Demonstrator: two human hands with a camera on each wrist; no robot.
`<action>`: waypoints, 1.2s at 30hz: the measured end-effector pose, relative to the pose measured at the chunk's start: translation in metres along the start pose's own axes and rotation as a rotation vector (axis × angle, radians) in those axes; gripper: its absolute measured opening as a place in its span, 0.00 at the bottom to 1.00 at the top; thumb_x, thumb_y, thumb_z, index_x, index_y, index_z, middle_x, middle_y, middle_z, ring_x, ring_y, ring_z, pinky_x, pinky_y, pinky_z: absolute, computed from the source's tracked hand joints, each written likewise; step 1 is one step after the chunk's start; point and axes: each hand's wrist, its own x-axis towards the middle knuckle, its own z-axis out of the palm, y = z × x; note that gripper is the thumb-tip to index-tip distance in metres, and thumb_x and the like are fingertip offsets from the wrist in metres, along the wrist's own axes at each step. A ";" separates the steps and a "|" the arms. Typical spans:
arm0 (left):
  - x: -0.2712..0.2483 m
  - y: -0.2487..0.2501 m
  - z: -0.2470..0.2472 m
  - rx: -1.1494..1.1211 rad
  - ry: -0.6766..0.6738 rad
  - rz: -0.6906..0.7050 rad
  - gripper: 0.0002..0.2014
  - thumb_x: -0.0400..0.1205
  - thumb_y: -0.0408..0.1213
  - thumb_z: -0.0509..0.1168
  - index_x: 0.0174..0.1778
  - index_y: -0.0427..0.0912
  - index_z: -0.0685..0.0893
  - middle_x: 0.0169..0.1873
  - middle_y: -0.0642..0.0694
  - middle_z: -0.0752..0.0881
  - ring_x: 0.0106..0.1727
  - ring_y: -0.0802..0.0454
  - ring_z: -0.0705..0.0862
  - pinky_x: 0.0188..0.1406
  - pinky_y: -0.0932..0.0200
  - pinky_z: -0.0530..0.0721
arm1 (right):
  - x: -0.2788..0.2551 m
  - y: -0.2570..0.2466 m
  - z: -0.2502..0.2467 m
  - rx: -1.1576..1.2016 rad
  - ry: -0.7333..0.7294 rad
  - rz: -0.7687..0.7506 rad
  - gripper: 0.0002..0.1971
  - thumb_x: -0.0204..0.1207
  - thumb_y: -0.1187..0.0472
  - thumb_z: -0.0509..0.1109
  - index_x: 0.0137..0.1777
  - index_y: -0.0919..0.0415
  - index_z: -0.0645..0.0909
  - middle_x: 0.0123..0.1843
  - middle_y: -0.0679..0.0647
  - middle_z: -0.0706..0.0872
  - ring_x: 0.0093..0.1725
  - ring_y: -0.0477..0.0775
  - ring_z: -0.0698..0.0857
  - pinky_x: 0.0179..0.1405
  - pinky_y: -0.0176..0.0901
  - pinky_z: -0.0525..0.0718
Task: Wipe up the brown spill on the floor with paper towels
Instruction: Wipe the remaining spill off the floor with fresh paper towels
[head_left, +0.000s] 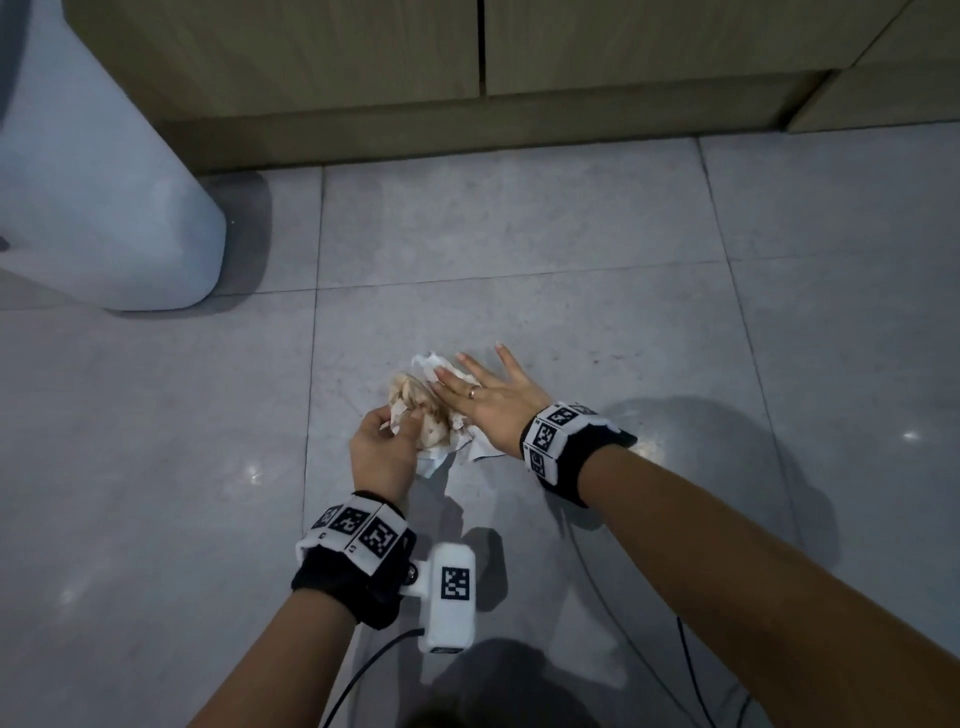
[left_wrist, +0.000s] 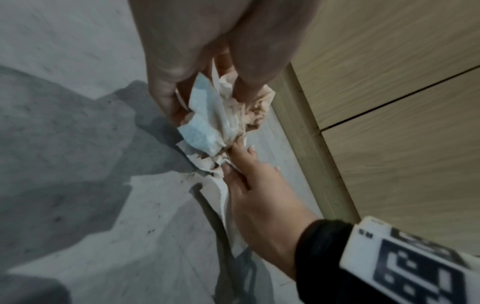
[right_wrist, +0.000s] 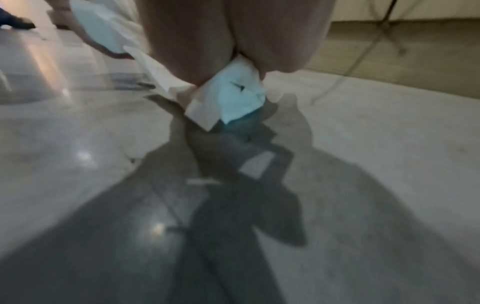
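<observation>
Left hand (head_left: 382, 457) at 7 o'clock of paper towels (head_left: 426, 415), fingers curled, pinching crumpled near edge; wad on grey tile floor (head_left: 519, 234), centre of head view; long axis runs 11 to 5 o'clock; paper white at edges, stained brown through crumpled middle; right hand (head_left: 493, 400) at 3 o'clock, fingers straight and spread, pressing flat on towels; wood cabinet (head_left: 322, 57) at 12 o'clock, well apart.

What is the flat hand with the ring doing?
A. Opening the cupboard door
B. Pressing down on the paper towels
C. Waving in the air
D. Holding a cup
B: the right hand lies with straight fingers on the brown-stained paper towels on the floor, while the left hand pinches their other edge.
</observation>
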 end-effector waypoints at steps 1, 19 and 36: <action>-0.001 0.001 0.001 0.003 -0.001 0.001 0.03 0.80 0.29 0.65 0.45 0.40 0.79 0.41 0.39 0.85 0.45 0.42 0.83 0.52 0.49 0.82 | -0.001 -0.002 0.000 -0.003 0.000 0.011 0.37 0.80 0.72 0.50 0.82 0.51 0.36 0.85 0.48 0.37 0.83 0.54 0.35 0.75 0.66 0.29; -0.008 0.052 -0.039 -0.913 -0.168 -0.383 0.14 0.86 0.36 0.54 0.41 0.33 0.79 0.27 0.40 0.90 0.30 0.48 0.90 0.23 0.56 0.87 | -0.018 -0.036 0.013 0.188 0.041 0.042 0.30 0.83 0.74 0.46 0.82 0.65 0.39 0.84 0.62 0.39 0.84 0.60 0.40 0.82 0.49 0.41; 0.010 0.075 -0.064 -1.084 -0.141 -0.353 0.05 0.76 0.26 0.63 0.39 0.30 0.83 0.36 0.37 0.88 0.34 0.45 0.89 0.25 0.55 0.87 | 0.023 -0.060 -0.019 0.204 0.122 0.087 0.25 0.83 0.70 0.46 0.80 0.69 0.50 0.83 0.67 0.50 0.83 0.65 0.48 0.82 0.53 0.53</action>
